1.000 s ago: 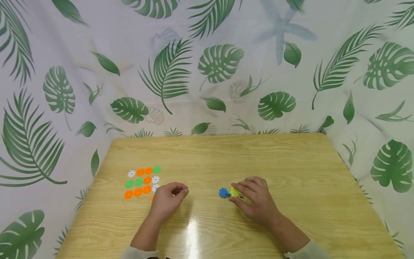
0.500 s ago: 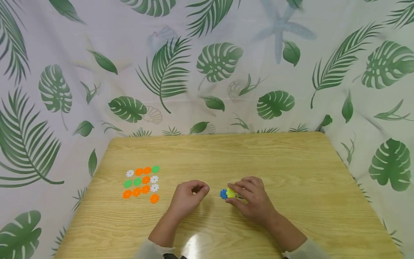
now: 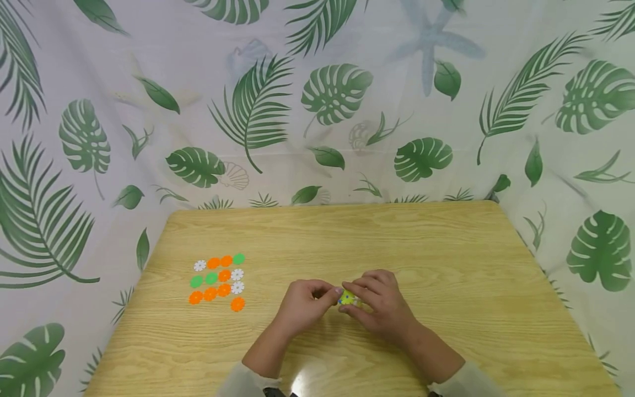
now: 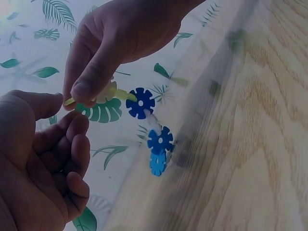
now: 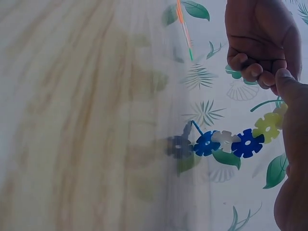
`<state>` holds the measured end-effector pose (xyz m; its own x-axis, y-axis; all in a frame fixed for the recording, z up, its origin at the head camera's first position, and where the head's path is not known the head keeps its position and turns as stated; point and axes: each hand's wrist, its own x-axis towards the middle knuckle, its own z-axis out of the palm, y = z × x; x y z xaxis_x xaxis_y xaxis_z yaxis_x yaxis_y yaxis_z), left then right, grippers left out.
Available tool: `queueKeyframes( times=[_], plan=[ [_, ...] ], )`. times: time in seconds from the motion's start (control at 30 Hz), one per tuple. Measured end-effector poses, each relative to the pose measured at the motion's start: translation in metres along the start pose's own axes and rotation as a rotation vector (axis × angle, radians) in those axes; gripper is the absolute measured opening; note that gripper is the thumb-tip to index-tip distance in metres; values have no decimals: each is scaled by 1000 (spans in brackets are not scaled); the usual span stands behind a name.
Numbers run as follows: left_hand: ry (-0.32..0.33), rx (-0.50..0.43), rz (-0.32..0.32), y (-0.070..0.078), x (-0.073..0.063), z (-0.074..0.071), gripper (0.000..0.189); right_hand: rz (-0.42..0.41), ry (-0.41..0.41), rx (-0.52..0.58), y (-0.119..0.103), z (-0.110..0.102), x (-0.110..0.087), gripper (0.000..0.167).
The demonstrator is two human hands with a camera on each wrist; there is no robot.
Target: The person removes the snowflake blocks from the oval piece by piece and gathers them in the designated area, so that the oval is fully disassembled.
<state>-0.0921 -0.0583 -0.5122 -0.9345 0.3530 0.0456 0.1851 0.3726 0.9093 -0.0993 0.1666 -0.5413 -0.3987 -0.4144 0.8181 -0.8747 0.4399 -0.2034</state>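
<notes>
In the head view my right hand (image 3: 382, 303) grips a short chain of notched snowflake discs by its yellow end, low over the table. My left hand (image 3: 305, 303) meets it there, thumb and forefinger pinching at the edge of a yellow disc (image 3: 346, 296). The right wrist view shows the chain hanging from the right fingers: a yellow disc (image 5: 262, 124), a dark blue disc (image 5: 240, 149), a white disc (image 5: 224, 147) and a blue disc (image 5: 202, 149). In the left wrist view a light blue disc (image 4: 155, 168) is at its far end. Fingers partly hide the yellow end.
Several loose discs lie in rows at the left of the wooden table (image 3: 421, 237): orange discs (image 3: 237, 304), green discs (image 3: 211, 278) and white discs (image 3: 237, 288). A leaf-patterned cloth (image 3: 278, 182) stands behind the table and along both sides.
My left hand has moved right, away from the loose discs, to the yellow end of the chain. My right hand has shifted slightly left with the chain, and the blue disc is now mostly hidden.
</notes>
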Motion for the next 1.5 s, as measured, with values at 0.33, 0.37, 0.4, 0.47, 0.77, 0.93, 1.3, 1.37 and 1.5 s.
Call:
queueKeyframes(
  times=[0.33, 0.37, 0.4, 0.47, 0.77, 0.93, 1.3, 1.37, 1.5],
  plan=[
    [-21, 2, 15, 2, 0, 1, 28, -12, -3, -18, -1, 3, 3, 46],
    [-18, 3, 14, 2, 0, 1, 28, -10, -4, -19, -1, 3, 3, 46],
    [-15, 3, 14, 2, 0, 1, 27, -7, -7, -20, -1, 3, 3, 47],
    [-10, 2, 10, 2, 0, 1, 27, 7, -11, -20, -2, 2, 2, 48],
    [20, -3, -10, 2, -1, -1, 26, 55, 30, -11, -4, -9, 0, 37],
    [29, -21, -9, 1, 0, -1, 24, 17, 55, 4, -2, -9, 0, 27],
    [78, 24, -1, 1, 0, 2, 22, -28, 44, -40, -3, -7, 0, 23],
    [94, 43, 8, 2, -1, 3, 22, -33, 41, -54, -4, -7, 1, 23],
    [126, 63, 16, 4, -3, 5, 22, -46, 36, -75, -5, -5, 2, 24]
  ],
)
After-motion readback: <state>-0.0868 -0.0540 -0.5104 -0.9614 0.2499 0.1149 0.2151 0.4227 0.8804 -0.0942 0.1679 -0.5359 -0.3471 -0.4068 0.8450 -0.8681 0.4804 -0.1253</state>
